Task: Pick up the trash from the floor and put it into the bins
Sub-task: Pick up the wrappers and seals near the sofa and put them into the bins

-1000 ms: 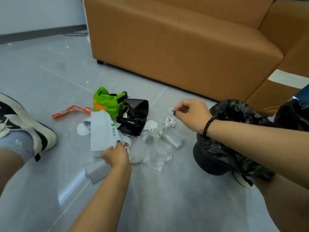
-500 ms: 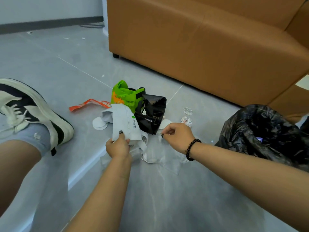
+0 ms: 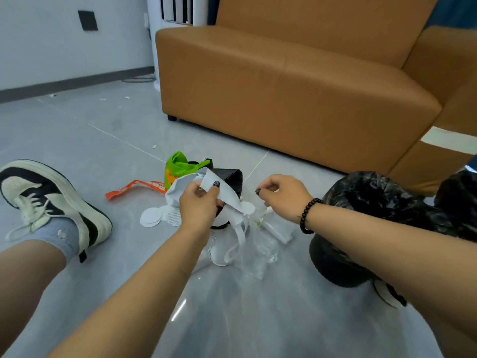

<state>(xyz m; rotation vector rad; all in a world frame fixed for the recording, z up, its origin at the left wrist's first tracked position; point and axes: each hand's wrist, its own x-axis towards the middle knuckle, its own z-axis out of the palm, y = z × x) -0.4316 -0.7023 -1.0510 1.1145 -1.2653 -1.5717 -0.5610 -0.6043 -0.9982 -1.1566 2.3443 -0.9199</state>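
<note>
My left hand (image 3: 198, 206) is shut on a crumpled white paper slip (image 3: 228, 196), held just above the trash pile, with paper strips (image 3: 238, 244) dangling below. My right hand (image 3: 281, 195), with a black bead bracelet on the wrist, pinches the top of a clear plastic bag (image 3: 258, 249) that hangs down to the floor. On the floor behind lie a green bag (image 3: 180, 166), a black bag (image 3: 232, 177), an orange wrapper (image 3: 134, 187) and white round discs (image 3: 154, 215). A bin with a black liner (image 3: 374, 202) stands right of my right wrist.
A tan sofa (image 3: 284, 86) runs along the back and right. A second black-lined bin (image 3: 459, 197) shows at the right edge. My left foot in a black-and-white sneaker (image 3: 51, 202) rests on the grey tile floor (image 3: 232, 319) at the left.
My left hand has lifted the white paper and bunched it up. My right hand went down to the clear plastic and now holds it raised. The view has tilted up.
</note>
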